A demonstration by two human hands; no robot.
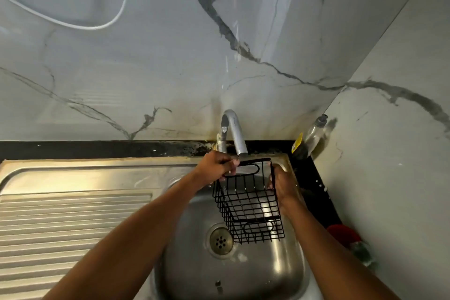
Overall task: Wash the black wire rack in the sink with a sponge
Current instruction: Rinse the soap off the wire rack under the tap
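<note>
Head view: both hands hold the black wire rack (250,202) above the steel sink (243,273), left hand (216,164) gripping its far rim beneath the faucet (235,134), right hand (280,185) clasping its side.

Two glossy white marble-look walls (151,63) w/ grey veins meet in a corner at right. A white cable (114,19) loops across the upper left wall. Black countertop strip (97,148) runs along wall base, stained near the chrome faucet (235,134). Steel drainboard (73,221) w/ ridges at left. Soap dispenser bottle (314,131) leans in the corner; red item (342,234) on the counter at right. Light glares off the tiles.
</note>
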